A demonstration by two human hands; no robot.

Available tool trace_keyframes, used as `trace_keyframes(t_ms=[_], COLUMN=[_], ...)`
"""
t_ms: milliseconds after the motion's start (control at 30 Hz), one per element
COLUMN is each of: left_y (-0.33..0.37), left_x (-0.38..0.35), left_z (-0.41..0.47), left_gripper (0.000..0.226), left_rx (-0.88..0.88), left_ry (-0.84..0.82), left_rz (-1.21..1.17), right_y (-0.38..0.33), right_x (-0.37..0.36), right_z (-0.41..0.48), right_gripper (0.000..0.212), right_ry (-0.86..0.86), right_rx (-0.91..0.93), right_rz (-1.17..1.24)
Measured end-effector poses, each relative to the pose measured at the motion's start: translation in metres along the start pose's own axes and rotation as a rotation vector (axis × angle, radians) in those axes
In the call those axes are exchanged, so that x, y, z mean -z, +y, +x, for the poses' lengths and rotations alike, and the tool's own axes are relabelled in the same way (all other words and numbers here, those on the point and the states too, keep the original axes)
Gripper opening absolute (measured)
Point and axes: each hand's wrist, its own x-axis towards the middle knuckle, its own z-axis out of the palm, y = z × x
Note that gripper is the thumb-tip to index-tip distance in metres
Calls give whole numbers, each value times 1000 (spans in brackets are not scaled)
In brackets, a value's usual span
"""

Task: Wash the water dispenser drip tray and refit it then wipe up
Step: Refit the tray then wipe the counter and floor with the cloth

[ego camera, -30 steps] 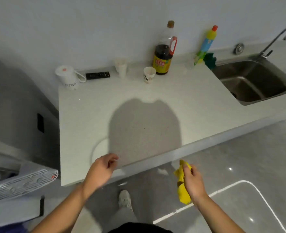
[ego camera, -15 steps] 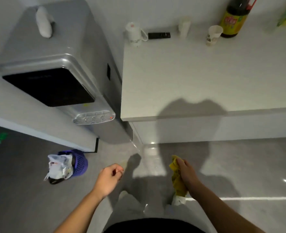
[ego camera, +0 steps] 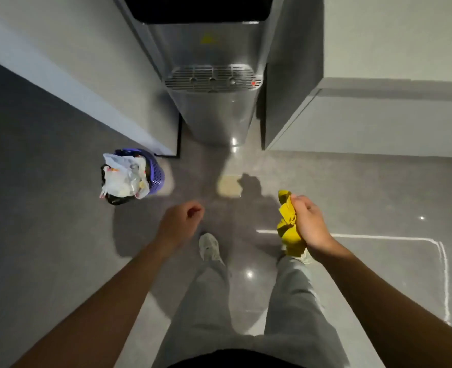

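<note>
Since the tray (ego camera: 211, 79) sits refitted in the dispenser (ego camera: 214, 118), only wiping seemingly remains; right hand (ego camera: 308, 221) grips a cloth (ego camera: 288, 227), left hand (ego camera: 180, 223) hangs loosely curled, empty.

1 water dispenser (ego camera: 206, 102); 1 drip tray (ego camera: 212, 78); 1 yellow cloth (ego camera: 288, 224); 1 purple bin (ego camera: 140, 173); 2 hands: left hand (ego camera: 178, 224), right hand (ego camera: 311, 224); 2 shoes.

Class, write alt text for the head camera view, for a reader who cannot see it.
A person faces a silver water dispenser with its drip tray in place, right hand gripping a crumpled yellow cloth, left hand loosely curled and empty. A full purple bin stands on the floor to the left.
</note>
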Motion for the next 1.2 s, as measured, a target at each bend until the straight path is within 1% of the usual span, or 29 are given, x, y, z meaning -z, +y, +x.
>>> trace_keyframes(t_ms=[100,233,333,400,500,533,600,667,767,867,933,1000,1100,1200], left_y=[-48,-124,-192,-235,-299,-319,-357,-394,-438,-470,-485,-496,-506,-509], left_x=[-7,-51,-103,-141,-200,-219,-253,-278,-305,-325,-333,-340,-347,-352], left_z=[32,100,164,207,271,291,332,369,416,447,459,464,466,466], left_gripper=[13,23,28,30,20,21,29,42,58,63,63,62,61,62], left_rx=[17,22,-8,-18,-29,-35,-70,-150,-220,-338,-407,-451,-502,-491], left_ry=[-3,-26,5,20,70,93,108,101,129,215,273,317,349,366], left_rz=[-36,-42,-8,17,34,48,83,167,355,485,557,596,618,640], right_y=[16,65,126,175,249,272,310,336,359,381,395,408,426,427], right_x=[-44,-84,-108,-120,-125,-126,-125,-126,-133,-143,-151,-156,-158,-158], right_z=[32,115,200,262,355,384,443,497,562,604,616,618,611,608], right_gripper=[35,37,35,32,31,32,36,38,33,34,35,38,47,64], right_ry=[-64,-88,-79,-57,-52,-61,-35,34,89,113,128,184,263,301], right_rx=[-25,-26,-47,-28,31,48,134,309,554,675,667,687,806,868], right_rz=[-27,-68,-153,-239,-362,-416,-551,-727,-987,-1132,-1088,-1038,-1101,-1230])
